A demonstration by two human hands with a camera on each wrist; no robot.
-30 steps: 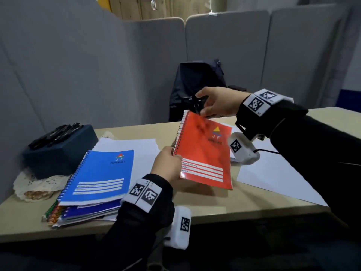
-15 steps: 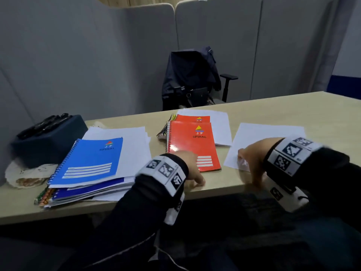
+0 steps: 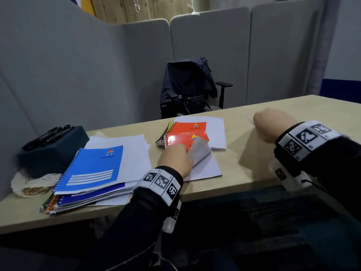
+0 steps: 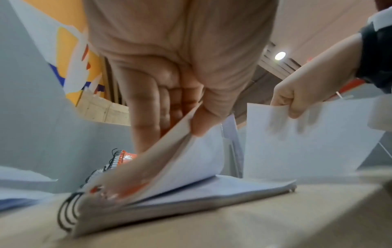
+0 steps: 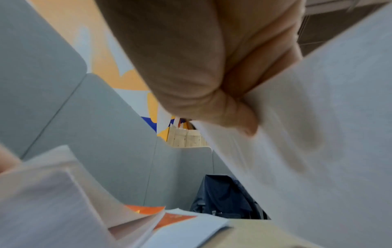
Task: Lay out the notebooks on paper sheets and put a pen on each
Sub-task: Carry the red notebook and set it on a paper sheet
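Two red spiral notebooks lie mid-table. The far red notebook (image 3: 190, 127) rests on a white sheet (image 3: 215, 132). The near red notebook (image 3: 180, 138) (image 4: 191, 189) is partly opened: my left hand (image 3: 186, 153) (image 4: 191, 127) pinches its cover and several pages and bends them up, thumb in front, fingers behind. My right hand (image 3: 270, 124) (image 4: 290, 109) (image 5: 244, 117) pinches a loose paper sheet (image 4: 307, 142) (image 5: 318, 134) and holds it upright above the table on the right. A blue notebook (image 3: 93, 167) tops a pile at the left. Black pens (image 3: 48, 133) lie on a dark box.
The pile under the blue notebook holds white sheets (image 3: 134, 149) and more notebooks at the front-left edge. The dark box (image 3: 52, 151) stands on a doily at the far left. Grey partitions (image 3: 78, 75) close the back and left. A chair with a dark jacket (image 3: 187, 85) is behind the table.
One second ago both hands held the red notebook in the air; then it lay on the table. Now my left hand lifts its cover and pages, and my right has raised the sheet.
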